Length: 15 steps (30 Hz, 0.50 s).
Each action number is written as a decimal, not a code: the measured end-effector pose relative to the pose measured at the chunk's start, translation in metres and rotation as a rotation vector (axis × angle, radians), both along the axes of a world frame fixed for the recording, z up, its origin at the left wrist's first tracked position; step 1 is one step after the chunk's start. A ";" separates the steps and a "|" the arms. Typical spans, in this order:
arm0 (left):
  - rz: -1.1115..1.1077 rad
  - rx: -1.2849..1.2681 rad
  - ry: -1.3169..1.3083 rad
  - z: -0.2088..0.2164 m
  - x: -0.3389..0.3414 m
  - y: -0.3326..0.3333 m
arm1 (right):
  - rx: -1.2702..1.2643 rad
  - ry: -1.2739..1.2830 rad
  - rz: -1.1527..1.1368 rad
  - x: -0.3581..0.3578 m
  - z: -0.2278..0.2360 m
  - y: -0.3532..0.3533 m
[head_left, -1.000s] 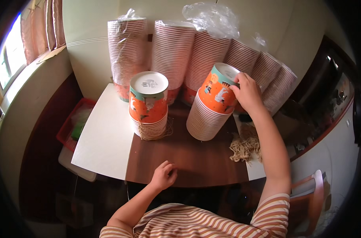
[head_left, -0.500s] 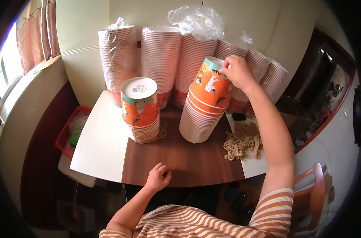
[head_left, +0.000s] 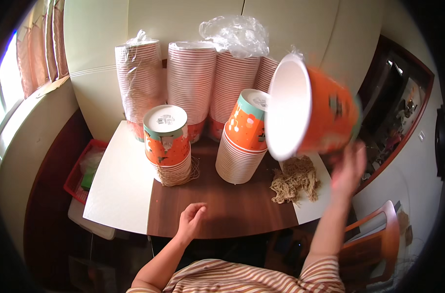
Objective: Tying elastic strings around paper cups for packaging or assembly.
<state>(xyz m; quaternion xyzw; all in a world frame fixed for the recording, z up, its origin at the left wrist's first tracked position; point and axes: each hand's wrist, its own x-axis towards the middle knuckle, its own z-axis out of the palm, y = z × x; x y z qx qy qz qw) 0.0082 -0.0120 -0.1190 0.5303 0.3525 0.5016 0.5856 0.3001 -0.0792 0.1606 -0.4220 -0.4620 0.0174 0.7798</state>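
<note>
An orange paper bucket [head_left: 325, 115] with a white inside is tilted in the air, its mouth facing left. My right hand [head_left: 348, 168], blurred by motion, grips it low near the base. Left of it, another orange bucket tops an upside-down stack of paper buckets [head_left: 241, 158] on the table. A shorter upside-down stack [head_left: 166, 141], with twine [head_left: 176, 175] around its lower part, stands farther left. My left hand [head_left: 191, 220] hovers over the table's front edge, empty, its fingers loosely bent and the thumb apart.
Tall plastic-wrapped bucket stacks [head_left: 190, 83] line the back, with crumpled clear plastic [head_left: 236, 35] on top. A heap of loose twine [head_left: 295, 180] lies on the right of the table [head_left: 117, 195]. A red basket [head_left: 75, 173] stands left, a wooden chair [head_left: 386, 244] right.
My right hand has taken the top bucket off the middle stack, swung it right and nearer, and tipped it sideways. My left hand has barely moved. The view has shifted slightly.
</note>
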 end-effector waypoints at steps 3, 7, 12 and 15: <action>-0.233 -0.162 -0.225 0.069 0.003 -0.001 | -0.568 -0.246 -0.318 0.022 -0.146 -0.007; -0.258 -0.015 -0.132 0.112 0.002 0.001 | -0.246 0.784 0.664 -0.046 -0.221 -0.014; -0.061 0.005 0.060 0.115 -0.011 0.013 | -0.838 0.559 0.877 -0.052 -0.260 -0.032; -0.092 -0.020 0.250 0.122 -0.029 0.026 | -1.093 0.220 0.692 -0.028 -0.238 -0.027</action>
